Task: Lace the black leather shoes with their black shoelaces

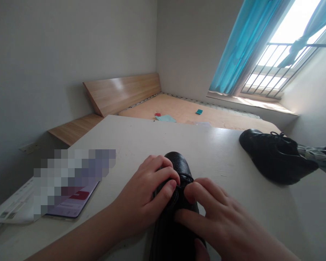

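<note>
A black leather lace-up shoe (177, 164) stands on the white table (163, 139) with its toe pointing away from me. My left hand (144, 192) grips the shoe's near side, fingers curled over the top. My right hand (216, 217) reaches across from the right, its fingertips pinching at the shoe's lacing next to my left fingers. The laces are mostly hidden under my fingers. A second black lace-up shoe (274, 157) lies to the right, apart from both hands, with a patterned cloth (319, 156) beside it.
At the table's left edge lie a phone or tablet (76, 203) and white papers (16, 208), partly pixelated. Beyond the far edge is a low wooden bed platform (184, 110) with small red and teal items. A curtained, barred window (277, 47) stands upper right.
</note>
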`<state>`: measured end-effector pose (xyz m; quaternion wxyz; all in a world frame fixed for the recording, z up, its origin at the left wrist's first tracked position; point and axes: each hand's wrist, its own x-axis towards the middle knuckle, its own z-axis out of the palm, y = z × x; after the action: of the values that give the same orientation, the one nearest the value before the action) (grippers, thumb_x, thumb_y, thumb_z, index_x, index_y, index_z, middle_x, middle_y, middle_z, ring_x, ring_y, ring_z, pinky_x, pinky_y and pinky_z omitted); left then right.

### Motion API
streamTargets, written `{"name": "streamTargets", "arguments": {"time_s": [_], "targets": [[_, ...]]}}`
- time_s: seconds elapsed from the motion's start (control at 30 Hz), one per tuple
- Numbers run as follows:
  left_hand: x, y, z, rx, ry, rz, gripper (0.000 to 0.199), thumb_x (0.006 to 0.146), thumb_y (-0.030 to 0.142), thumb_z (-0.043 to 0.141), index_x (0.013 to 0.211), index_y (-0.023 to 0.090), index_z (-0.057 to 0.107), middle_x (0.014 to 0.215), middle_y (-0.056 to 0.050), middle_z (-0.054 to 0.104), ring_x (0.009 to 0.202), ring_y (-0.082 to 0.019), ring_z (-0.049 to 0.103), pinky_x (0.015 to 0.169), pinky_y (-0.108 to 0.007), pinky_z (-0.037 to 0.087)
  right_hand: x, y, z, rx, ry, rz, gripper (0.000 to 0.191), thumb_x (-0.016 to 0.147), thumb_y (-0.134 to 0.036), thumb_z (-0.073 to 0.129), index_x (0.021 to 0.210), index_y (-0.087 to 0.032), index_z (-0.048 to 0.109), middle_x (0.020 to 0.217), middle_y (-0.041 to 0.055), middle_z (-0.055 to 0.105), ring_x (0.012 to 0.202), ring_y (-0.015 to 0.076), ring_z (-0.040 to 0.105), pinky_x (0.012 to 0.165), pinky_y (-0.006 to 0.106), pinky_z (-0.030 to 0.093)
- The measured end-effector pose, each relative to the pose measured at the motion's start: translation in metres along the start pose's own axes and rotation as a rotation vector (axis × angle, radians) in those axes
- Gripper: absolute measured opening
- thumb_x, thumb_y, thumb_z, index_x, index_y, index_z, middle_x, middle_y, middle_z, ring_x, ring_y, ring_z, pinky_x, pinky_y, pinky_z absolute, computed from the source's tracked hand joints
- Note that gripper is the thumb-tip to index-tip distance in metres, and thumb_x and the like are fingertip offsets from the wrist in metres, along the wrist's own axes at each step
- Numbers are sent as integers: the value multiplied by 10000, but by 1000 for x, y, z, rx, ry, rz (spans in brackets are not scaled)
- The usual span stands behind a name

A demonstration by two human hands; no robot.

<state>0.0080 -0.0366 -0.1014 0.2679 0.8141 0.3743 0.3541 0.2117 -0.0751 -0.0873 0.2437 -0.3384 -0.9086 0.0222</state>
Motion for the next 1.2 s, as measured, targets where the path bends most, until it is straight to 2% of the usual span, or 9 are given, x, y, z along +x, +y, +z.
{"name": "streamTargets", "arguments": {"time_s": [0.1,0.23,0.43,0.6,0.77,0.9,1.07,1.13,1.2], "targets": [[0,-1,0,13,-10,1,236,983,217,404,926,229,633,1046,-26,563,1018,-197,519,917,-362,416,-2,-3,3,-95,34,0,185,796,-125,575,878,-254,679,965,38,642,959,235,563,869,354,487],[0,-1,1,30,-8,6,234,987,221,399,938,231,627,1060,-33,554,1019,-199,517,923,-367,422,-1,-3,5,-66,23,32,48,782,-236,701,805,-247,660,958,35,643,952,235,560,848,332,495],[0,0,0,54,-9,10,247,990,231,396,940,223,638,1057,-40,561,1015,-202,521,922,-369,435,6,-2,6,5,62,-90,242,916,-323,625,700,-214,608,874,24,644,943,199,570,861,295,499],[2,0,-2,62,-13,-6,259,975,258,432,922,218,682,1062,-54,587,1025,-221,523,943,-384,435,9,-4,8,-43,139,-157,337,968,-233,530,633,-195,554,774,21,636,859,181,599,754,293,502],[2,-1,-2,38,-23,0,245,963,262,445,913,219,681,1073,-54,583,1043,-223,520,958,-381,429,6,2,6,-94,93,-91,249,863,-333,642,670,-202,555,681,5,614,606,159,542,513,304,402],[1,-2,-2,8,-64,-18,227,965,250,423,910,213,640,1097,-54,551,1043,-211,528,968,-365,434,-3,7,1,-2,-66,74,144,754,-192,643,691,-208,515,635,-31,591,529,120,516,496,273,370],[1,-1,-1,-7,-87,-29,232,977,242,396,917,217,618,1104,-54,533,1050,-208,519,970,-363,432,5,6,-12,243,-185,132,172,846,-68,545,747,-208,541,697,-28,620,585,102,574,560,225,450],[1,0,-1,-12,-81,-36,239,978,242,392,920,219,623,1100,-52,530,1046,-207,516,967,-361,431,7,6,-21,445,-157,134,180,913,-110,553,764,-211,534,769,-13,641,668,103,609,622,199,499],[1,-1,-1,-30,-78,-57,253,980,248,387,914,220,630,1096,-51,530,1044,-207,515,974,-365,428,-2,10,-30,609,-136,129,241,987,-283,555,757,-218,530,803,0,649,704,108,623,644,196,524]]}}
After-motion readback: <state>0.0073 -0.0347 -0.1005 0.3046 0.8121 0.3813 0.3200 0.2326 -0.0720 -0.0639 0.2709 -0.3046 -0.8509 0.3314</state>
